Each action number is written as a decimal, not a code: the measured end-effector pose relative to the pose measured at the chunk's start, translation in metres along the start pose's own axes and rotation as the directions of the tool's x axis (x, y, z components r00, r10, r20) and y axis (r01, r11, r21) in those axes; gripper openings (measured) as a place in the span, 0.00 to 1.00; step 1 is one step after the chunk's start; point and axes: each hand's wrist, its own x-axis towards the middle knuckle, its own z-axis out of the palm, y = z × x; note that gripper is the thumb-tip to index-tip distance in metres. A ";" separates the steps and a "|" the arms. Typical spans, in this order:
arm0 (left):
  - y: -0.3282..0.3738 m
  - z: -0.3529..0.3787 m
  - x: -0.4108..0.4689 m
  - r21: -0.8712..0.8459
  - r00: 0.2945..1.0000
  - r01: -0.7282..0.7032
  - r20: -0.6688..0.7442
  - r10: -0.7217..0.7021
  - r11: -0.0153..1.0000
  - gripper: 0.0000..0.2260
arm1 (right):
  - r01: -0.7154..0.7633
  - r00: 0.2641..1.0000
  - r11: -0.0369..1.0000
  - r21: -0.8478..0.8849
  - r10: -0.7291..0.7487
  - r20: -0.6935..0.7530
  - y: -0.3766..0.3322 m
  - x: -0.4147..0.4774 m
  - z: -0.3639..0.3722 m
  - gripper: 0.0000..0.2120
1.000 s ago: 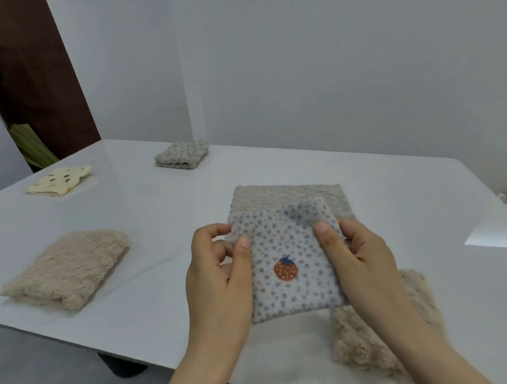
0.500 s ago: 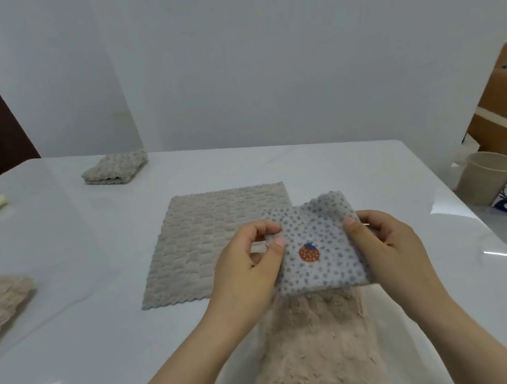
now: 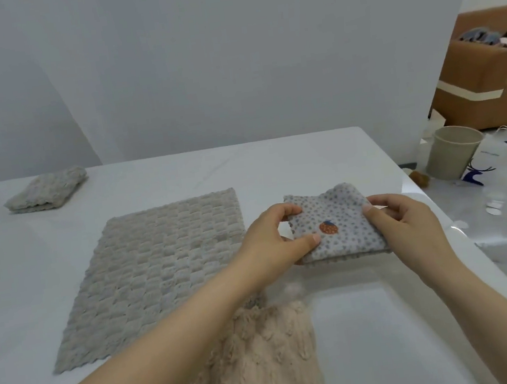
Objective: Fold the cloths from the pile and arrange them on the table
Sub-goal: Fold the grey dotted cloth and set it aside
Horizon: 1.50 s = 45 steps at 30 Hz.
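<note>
A folded grey dotted cloth with a small orange strawberry print lies low over the white table, right of centre. My left hand pinches its left edge between thumb and fingers. My right hand grips its right edge. To the left of it a grey waffle cloth is spread flat. A beige fluffy cloth lies unfolded near the front edge, partly under my left forearm. One folded grey cloth sits at the far left.
The table's right edge runs close beside the dotted cloth. Beyond it on the floor stand a beige bin and a brown sofa. A white wall rises behind the table.
Both hands carried the dotted cloth to the right and lowered it towards the table. My view turned right, so the folded beige and yellow cloths on the left left the frame.
</note>
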 end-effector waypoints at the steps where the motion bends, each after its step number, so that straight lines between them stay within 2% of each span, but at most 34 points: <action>1: 0.000 0.004 0.008 0.017 1.000 0.005 0.018 -0.005 1.000 0.25 | -0.005 1.000 1.000 -0.009 0.005 -0.007 0.005 0.006 -0.002 0.06; 4: -0.004 0.017 0.031 0.033 0.997 -0.002 0.077 0.000 0.999 0.26 | -0.010 0.999 0.999 -0.048 0.009 -0.030 0.019 0.024 -0.009 0.07; 8: -0.008 0.029 0.060 0.159 0.992 -0.034 0.129 0.013 0.987 0.28 | -0.017 0.997 0.995 -0.099 0.009 -0.081 0.032 0.043 -0.015 0.08; 16: -0.015 0.043 0.091 0.154 0.988 -0.037 0.151 0.014 0.987 0.33 | -0.009 0.985 0.985 -0.170 -0.021 -0.169 0.050 0.056 -0.017 0.11; 23: -0.020 0.050 0.099 0.188 0.986 -0.052 0.168 0.020 0.981 0.31 | 0.002 0.974 0.981 -0.192 -0.046 -0.222 0.055 0.054 -0.018 0.09; 31: -0.020 0.053 0.097 0.249 0.982 -0.083 0.187 0.036 0.965 0.29 | -0.029 0.963 0.976 -0.214 -0.031 -0.269 0.057 0.050 -0.024 0.11; 36: -0.019 0.053 0.094 0.283 0.982 -0.084 0.184 0.032 0.955 0.29 | 0.000 0.961 0.936 -0.351 -0.096 -0.258 0.060 0.049 -0.023 0.13; 39: -0.018 0.052 0.092 0.228 0.986 -0.044 0.166 0.006 0.973 0.28 | 0.030 0.963 0.898 -0.438 -0.144 -0.227 0.058 0.048 -0.024 0.13; 42: -0.013 0.044 0.084 0.088 0.991 -0.005 0.136 -0.007 0.996 0.25 | 0.091 0.954 0.889 -0.448 -0.208 -0.217 0.050 0.043 -0.022 0.11; 45: -0.010 0.030 0.069 0.027 0.996 -0.017 0.092 0.015 1.000 0.18 | 0.165 0.944 0.887 -0.432 -0.269 -0.190 0.037 0.035 -0.017 0.10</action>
